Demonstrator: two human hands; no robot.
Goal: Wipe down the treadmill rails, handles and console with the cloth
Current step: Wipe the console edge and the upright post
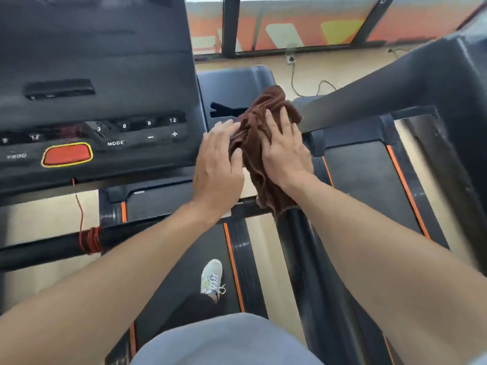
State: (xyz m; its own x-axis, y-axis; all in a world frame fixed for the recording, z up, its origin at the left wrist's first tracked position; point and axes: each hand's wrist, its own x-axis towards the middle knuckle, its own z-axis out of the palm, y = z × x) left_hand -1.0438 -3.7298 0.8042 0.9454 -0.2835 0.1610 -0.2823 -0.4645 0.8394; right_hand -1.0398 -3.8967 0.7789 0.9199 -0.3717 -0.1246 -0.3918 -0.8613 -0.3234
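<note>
Brown cloth [266, 133] bunched at the console's [92, 88] right edge, partly draped over the handle. Your right hand [286, 154] presses it flat-fingered; left hand [217, 164] touches its side, fingers straight, no grip. Risk: unpinched cloth slides off; left hand strays onto +/- keys [162, 135] or red stop button [67, 154].

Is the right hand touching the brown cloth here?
Touching. The head view shows the right hand laid flat on the cloth, its fingers spread directly over the bunched fabric with no gap; the left hand meets the cloth's left edge.
</note>
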